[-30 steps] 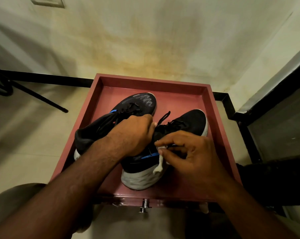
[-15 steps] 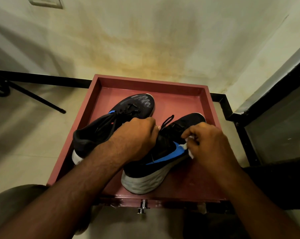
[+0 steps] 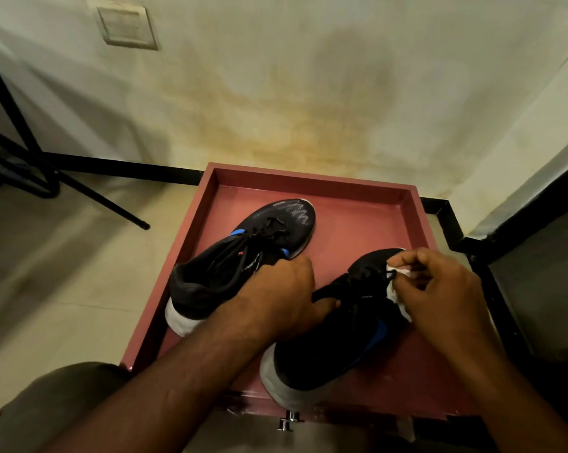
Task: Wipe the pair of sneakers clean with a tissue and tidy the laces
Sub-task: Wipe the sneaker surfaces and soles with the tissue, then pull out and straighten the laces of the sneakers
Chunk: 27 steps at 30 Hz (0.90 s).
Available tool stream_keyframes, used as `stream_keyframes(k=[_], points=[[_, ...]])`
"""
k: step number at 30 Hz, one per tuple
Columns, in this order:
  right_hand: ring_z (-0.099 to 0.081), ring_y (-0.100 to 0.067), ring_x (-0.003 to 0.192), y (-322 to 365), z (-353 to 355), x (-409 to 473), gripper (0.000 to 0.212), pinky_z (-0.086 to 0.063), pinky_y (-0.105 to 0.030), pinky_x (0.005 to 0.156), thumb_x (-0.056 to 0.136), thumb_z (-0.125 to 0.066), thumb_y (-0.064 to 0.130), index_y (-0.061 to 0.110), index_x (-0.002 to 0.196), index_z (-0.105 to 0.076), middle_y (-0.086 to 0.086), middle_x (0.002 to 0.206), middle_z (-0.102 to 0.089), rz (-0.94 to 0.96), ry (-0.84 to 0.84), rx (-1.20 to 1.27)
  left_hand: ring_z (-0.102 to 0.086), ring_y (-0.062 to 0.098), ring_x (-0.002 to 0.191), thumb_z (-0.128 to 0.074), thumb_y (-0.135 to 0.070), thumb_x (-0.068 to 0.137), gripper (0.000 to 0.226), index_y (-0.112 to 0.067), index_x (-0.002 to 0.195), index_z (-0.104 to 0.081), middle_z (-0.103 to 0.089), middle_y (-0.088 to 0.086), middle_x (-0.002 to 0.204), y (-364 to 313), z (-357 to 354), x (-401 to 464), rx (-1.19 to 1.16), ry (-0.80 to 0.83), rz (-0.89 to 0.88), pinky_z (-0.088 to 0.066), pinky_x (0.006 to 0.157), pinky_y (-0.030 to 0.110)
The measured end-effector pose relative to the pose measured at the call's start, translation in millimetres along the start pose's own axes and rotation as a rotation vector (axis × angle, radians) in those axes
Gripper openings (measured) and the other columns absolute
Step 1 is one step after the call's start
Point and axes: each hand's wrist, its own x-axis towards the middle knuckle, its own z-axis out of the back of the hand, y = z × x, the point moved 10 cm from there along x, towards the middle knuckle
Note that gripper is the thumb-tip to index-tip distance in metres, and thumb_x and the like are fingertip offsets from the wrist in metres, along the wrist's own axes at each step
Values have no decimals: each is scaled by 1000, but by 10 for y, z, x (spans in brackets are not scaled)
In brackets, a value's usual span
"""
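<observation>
Stained wall [image 3: 308, 93] behind red tray [image 3: 358, 188] holding both sneakers. Left hand [image 3: 286, 299] grips the right sneaker [image 3: 335, 341] at its collar — fingertips hidden inside. Right hand [image 3: 439, 289] pinches tissue [image 3: 397, 295] against the toe, partly covered. Left sneaker [image 3: 243, 256] lies beside.

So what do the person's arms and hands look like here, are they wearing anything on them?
Both forearms are bare as far as the frame shows: no sleeves or gloves. The left hand and the right hand show no rings, and neither wrist carries a watch or band. No markings are visible in the dim light. At the lower left, a patch of olive-brown cloth shows, probably trousers over a knee.
</observation>
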Motion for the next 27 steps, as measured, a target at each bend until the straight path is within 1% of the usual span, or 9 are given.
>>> stream_keyframes(k=[2,5,10,14,16,18,21,25,27], points=[[-69,-9,82,36,81,12,23,-50,-17,69,87,-73,6,26,96,-75,5,96,-72,11,-93,61,-65,36,103,-56,-54,95,45,-12,113,-57,-66,12,113,-2,-66,28,-31,-6,39,-54,83,42],[-67,-2,84,202,244,-16,24,-52,-9,70,90,-69,2,24,100,-72,2,103,-69,105,-226,155,-65,39,104,-56,-47,98,39,-11,112,-56,-68,14,112,-52,-81,99,-236,-94,79,-52,83,42],[-67,-6,92,623,290,-234,15,-55,-19,77,95,-66,-1,10,99,-74,-2,103,-64,389,-222,190,-67,26,95,-65,-36,97,26,-13,107,-59,-71,7,99,-330,-17,151,-477,-150,-45,-52,76,34],[-64,-6,95,952,1,-473,15,-51,-17,79,88,-64,9,9,85,-78,-2,98,-63,650,10,161,-68,27,98,-58,-38,96,22,-19,105,-63,-72,3,105,-247,336,77,-250,-247,-105,-56,85,41],[-65,-8,94,976,-232,-535,12,-54,-25,79,86,-66,11,15,84,-77,4,101,-63,704,178,100,-62,24,109,-56,-48,97,33,-22,116,-59,-67,1,118,-42,626,-16,-9,-365,-49,-52,95,41],[-63,-10,94,915,-427,-546,11,-56,-32,80,87,-63,16,20,87,-74,10,103,-64,726,266,-17,-54,26,120,-53,-61,96,54,-20,132,-50,-59,5,132,257,743,-47,187,-344,94,-47,104,43],[-60,-12,92,794,-492,-433,16,-56,-35,82,90,-58,23,20,88,-74,9,103,-66,685,254,-90,-57,30,120,-56,-65,93,68,-16,138,-43,-57,10,131,605,626,-17,249,-159,280,-52,98,44],[-62,-18,90,631,-349,-198,15,-55,-33,84,86,-61,13,13,86,-76,2,97,-68,582,141,-137,-64,25,103,-57,-58,97,60,-16,138,-47,-63,7,118,546,564,-1,300,-117,236,-56,86,39],[-63,-19,88,560,-251,-117,14,-49,-23,87,85,-63,7,12,85,-76,0,94,-68,538,83,-131,-64,23,96,-54,-65,95,61,-16,132,-54,-63,6,110,513,598,-10,301,-117,205,-56,83,38]])
